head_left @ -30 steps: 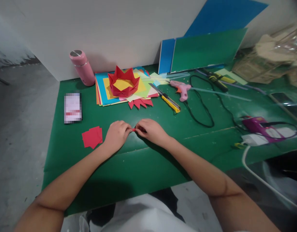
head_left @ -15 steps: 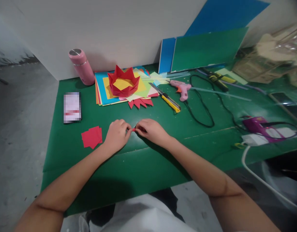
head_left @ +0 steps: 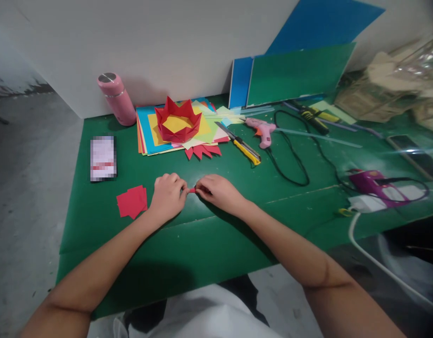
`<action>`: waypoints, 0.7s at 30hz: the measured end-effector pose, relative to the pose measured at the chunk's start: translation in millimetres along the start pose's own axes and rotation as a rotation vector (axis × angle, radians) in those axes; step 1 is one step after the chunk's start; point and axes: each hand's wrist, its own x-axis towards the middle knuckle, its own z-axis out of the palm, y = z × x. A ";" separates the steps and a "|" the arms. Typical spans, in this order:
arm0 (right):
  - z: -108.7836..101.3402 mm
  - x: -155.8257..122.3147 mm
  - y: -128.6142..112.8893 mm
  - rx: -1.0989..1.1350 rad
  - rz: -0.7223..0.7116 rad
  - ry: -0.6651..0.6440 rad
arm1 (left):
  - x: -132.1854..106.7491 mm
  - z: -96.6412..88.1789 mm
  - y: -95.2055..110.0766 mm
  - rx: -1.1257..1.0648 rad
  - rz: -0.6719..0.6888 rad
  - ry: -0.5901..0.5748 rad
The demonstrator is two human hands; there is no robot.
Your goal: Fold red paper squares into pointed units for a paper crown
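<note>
Between my two hands is a small piece of folded red paper [head_left: 192, 190], mostly covered by the fingers. My left hand [head_left: 168, 195] pinches its left end, and my right hand [head_left: 219, 191] pinches the right end. Both hands are closed, just above or on the green tabletop. Left of my left hand lie several red paper squares [head_left: 132, 202], overlapping. Beyond the hands, a red folded paper ring [head_left: 177, 127] with pointed tips stands on a stack of coloured paper [head_left: 146, 136]. Several red folded points [head_left: 203, 151] stick out at the stack's front edge.
A pink bottle [head_left: 117, 99] and a phone-like, pixelated object [head_left: 103, 158] are at the left. A yellow utility knife [head_left: 245, 149], a pink glue gun [head_left: 261, 131] with a black cord, and a purple-and-white power strip [head_left: 382, 188] lie rightward. Green and blue boards [head_left: 297, 77] lean behind.
My fingers have parted slightly, so a little more of the red paper shows between them. The whole view has shifted a little.
</note>
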 end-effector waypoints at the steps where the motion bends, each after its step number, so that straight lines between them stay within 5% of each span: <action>1: 0.0 -0.1 0.0 0.018 0.011 0.006 | -0.1 0.4 0.3 0.003 -0.003 0.003; 12: -3.6 1.1 -1.3 0.108 0.005 0.009 | 0.6 0.1 -0.6 -0.157 -0.085 0.012; 21: -4.5 1.5 -0.5 0.145 0.001 0.007 | -3.2 0.8 -4.9 -0.103 -0.003 0.004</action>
